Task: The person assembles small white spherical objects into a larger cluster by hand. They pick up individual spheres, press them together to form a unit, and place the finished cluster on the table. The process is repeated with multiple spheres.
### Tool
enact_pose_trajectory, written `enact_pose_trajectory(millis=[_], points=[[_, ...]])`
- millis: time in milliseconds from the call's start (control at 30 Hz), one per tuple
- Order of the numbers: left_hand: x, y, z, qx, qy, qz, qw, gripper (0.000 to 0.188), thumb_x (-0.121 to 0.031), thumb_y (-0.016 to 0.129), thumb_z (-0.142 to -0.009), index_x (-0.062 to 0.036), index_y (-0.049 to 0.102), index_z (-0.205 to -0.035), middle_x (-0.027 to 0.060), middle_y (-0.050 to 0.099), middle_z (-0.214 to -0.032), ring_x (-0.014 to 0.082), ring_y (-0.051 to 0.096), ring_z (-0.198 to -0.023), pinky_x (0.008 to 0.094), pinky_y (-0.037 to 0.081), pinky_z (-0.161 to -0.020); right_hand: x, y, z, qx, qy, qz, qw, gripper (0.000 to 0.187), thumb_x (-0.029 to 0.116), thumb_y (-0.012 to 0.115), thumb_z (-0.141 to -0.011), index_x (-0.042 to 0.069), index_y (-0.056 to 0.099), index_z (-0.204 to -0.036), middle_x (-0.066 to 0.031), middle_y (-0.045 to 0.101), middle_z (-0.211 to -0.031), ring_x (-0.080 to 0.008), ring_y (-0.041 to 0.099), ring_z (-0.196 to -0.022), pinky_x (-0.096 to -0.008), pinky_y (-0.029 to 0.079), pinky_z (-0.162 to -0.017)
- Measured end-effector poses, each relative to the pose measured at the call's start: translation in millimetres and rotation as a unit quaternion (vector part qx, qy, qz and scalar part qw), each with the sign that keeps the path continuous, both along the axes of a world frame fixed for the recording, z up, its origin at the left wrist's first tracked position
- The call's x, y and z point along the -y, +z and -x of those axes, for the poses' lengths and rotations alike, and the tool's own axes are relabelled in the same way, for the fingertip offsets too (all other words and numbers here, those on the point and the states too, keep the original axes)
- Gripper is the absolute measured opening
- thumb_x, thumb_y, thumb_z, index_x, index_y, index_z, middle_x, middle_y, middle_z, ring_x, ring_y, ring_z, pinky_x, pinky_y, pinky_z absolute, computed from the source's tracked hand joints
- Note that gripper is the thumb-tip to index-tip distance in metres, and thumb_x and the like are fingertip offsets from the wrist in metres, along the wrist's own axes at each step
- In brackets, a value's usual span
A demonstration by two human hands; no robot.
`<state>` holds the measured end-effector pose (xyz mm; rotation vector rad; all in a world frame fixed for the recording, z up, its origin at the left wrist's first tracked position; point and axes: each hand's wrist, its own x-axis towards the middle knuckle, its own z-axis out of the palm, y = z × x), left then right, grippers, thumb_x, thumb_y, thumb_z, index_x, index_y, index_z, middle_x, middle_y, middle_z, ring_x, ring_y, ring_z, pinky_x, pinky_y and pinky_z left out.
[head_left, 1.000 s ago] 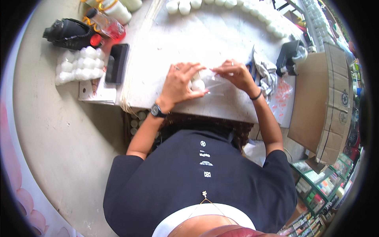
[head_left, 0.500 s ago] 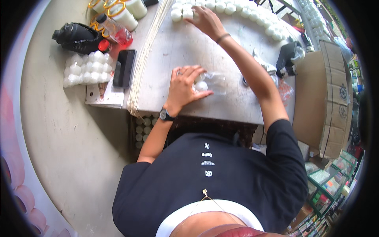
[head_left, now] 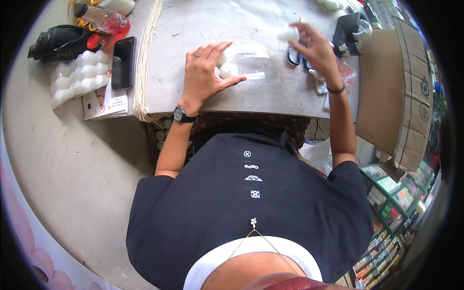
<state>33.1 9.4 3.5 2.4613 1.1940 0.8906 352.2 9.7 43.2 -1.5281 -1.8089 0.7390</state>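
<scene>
My left hand (head_left: pixel 207 72) is curled round one end of a clear plastic package (head_left: pixel 255 52) lying on the table, thumb along its near side. Inside that end sit a few round white candles (head_left: pixel 228 70), partly covered by my fingers. To the right, my right hand (head_left: pixel 316 50) is raised above the table, pinching another small white candle (head_left: pixel 288 34), blurred by motion. Dark-handled scissors (head_left: pixel 293 57) lie just beneath and left of this hand.
A bundle of cream wick cords (head_left: pixel 147 63) runs along the table's left side. Beyond it are a phone (head_left: pixel 123 63), a bubbly white candle block (head_left: pixel 79 77), a black bottle (head_left: pixel 60 42) and a red drink bottle (head_left: pixel 108 21). A cardboard box (head_left: pixel 379 87) stands right.
My right hand has come back from the far rows of white candles, now with one in its fingers. My left hand remains on the clear package. The whole view has shifted.
</scene>
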Motion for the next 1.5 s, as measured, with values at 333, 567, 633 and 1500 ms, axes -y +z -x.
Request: enact_pose_trajectory(millis=[333,567,633,1500], points=[[-3,6,-2,0.015,-0.021,0.009,1.000,0.071,-0.053,0.087,-0.065,-0.0145,0.067,-0.121,0.0032,0.066,-0.123,0.0228,0.061,-0.112,0.0394,0.039,-0.098,29,-40,40,-0.205,0.068,0.057,0.975,0.060,0.008,0.081,-0.083,0.005,0.052,-0.136,-0.0087,0.063,-0.122,-0.0171,0.062,-0.110,-0.0329,0.052,-0.103],[-3,4,-1,0.004,-0.014,-0.010,1.000,0.071,-0.058,0.085,-0.066,-0.0176,0.067,-0.122,0.0031,0.066,-0.123,0.0228,0.061,-0.112,0.0401,0.040,-0.097,19,-41,48,-0.196,0.094,-0.014,0.976,0.064,0.009,0.084,-0.080,0.007,0.050,-0.135,-0.0115,0.067,-0.117,-0.0189,0.066,-0.107,-0.0330,0.056,-0.097],[-5,-1,-1,0.011,-0.015,-0.019,1.000,0.072,-0.065,0.080,-0.068,-0.0186,0.066,-0.121,0.0023,0.066,-0.121,0.0219,0.060,-0.111,0.0396,0.038,-0.096,14,-47,47,-0.138,0.099,-0.040,0.985,0.067,0.011,0.084,-0.080,0.007,0.049,-0.136,-0.0121,0.066,-0.118,-0.0191,0.066,-0.106,-0.0327,0.057,-0.095],[-5,0,-1,-0.002,-0.006,-0.025,1.000,0.076,-0.067,0.079,-0.067,-0.0172,0.066,-0.124,0.0032,0.067,-0.121,0.0238,0.062,-0.108,0.0397,0.040,-0.094,-2,-54,67,-0.040,0.095,0.004,0.995,0.021,0.007,0.074,-0.086,0.006,0.076,-0.107,-0.0085,0.076,-0.099,-0.0205,0.069,-0.085,-0.0301,0.055,-0.078]])
